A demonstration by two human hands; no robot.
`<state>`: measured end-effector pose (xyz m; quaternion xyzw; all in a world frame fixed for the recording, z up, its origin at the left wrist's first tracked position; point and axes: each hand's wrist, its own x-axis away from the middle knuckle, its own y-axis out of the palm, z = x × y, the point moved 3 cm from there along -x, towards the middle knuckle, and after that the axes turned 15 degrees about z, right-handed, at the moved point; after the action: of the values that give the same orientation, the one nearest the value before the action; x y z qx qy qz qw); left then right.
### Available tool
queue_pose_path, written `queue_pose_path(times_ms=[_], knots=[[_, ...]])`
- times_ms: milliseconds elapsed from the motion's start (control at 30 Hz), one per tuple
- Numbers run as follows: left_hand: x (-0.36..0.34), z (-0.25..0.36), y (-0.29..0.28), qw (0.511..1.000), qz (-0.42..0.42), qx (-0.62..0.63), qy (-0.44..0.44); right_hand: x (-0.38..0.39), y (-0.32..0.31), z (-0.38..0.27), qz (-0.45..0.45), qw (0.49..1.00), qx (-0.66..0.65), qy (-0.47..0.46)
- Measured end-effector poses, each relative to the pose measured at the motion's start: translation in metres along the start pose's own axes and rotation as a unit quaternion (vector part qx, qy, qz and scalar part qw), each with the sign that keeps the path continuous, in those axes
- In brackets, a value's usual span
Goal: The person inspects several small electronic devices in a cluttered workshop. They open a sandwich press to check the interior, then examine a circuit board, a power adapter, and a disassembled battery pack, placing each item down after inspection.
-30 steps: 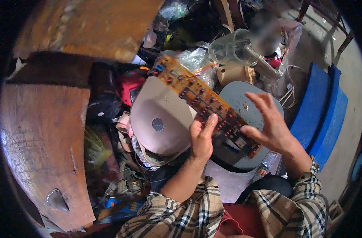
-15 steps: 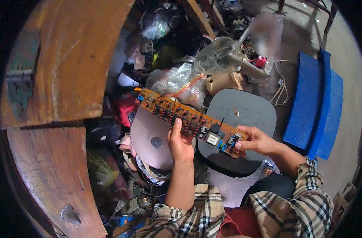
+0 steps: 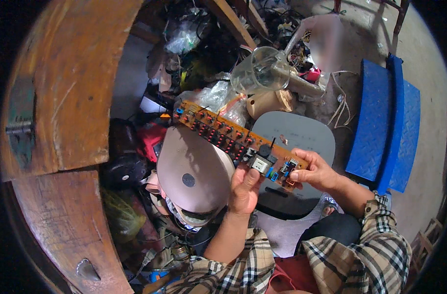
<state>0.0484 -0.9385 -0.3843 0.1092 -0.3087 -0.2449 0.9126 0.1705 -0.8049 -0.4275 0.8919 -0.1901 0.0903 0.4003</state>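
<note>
A long, narrow orange-brown circuit board [image 3: 223, 128], crowded with small red, black and blue parts, is held up in front of me, slanting from upper left to lower right. My right hand [image 3: 315, 170] pinches its right end between thumb and fingers. My left hand [image 3: 245, 190] grips the lower edge near a white block-shaped part, the thumb on the front and the fingers hidden behind. Beneath the board lie a dark grey rounded panel [image 3: 307, 132] and, to its left, a pinkish-beige rounded lid [image 3: 184, 157].
Wooden cabinet panels [image 3: 81, 88] stand along the left. Behind the board are crumpled clear plastic bags [image 3: 216, 95], a transparent jug [image 3: 260, 73] and a beige cylinder [image 3: 270, 103]. A blue ridged plastic piece [image 3: 375, 122] lies at the right on the concrete floor, near loose pale cord [image 3: 343, 105].
My left hand has slid rightward along the board's lower edge, closer to my right hand. The board has shifted slightly right, and the view has moved a little.
</note>
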Motion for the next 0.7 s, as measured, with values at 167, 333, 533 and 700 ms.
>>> queue_pose_path(times_ms=[167,333,533,700], knots=[[-0.003,-0.007,0.002,1.0,0.018,0.006,-0.024,0.001,0.004,0.002,0.005,1.0,-0.015,0.014],[-0.006,-0.003,-0.001,1.0,0.022,0.015,-0.012,-0.002,0.006,0.005,-0.039,0.999,0.033,-0.012],[-0.021,0.024,-0.017,0.998,0.038,0.054,-0.002,-0.007,0.002,0.017,-0.009,0.987,0.138,-0.078],[-0.051,0.088,-0.032,0.992,0.099,0.065,0.043,-0.005,0.001,0.016,-0.009,0.956,0.282,-0.08]])
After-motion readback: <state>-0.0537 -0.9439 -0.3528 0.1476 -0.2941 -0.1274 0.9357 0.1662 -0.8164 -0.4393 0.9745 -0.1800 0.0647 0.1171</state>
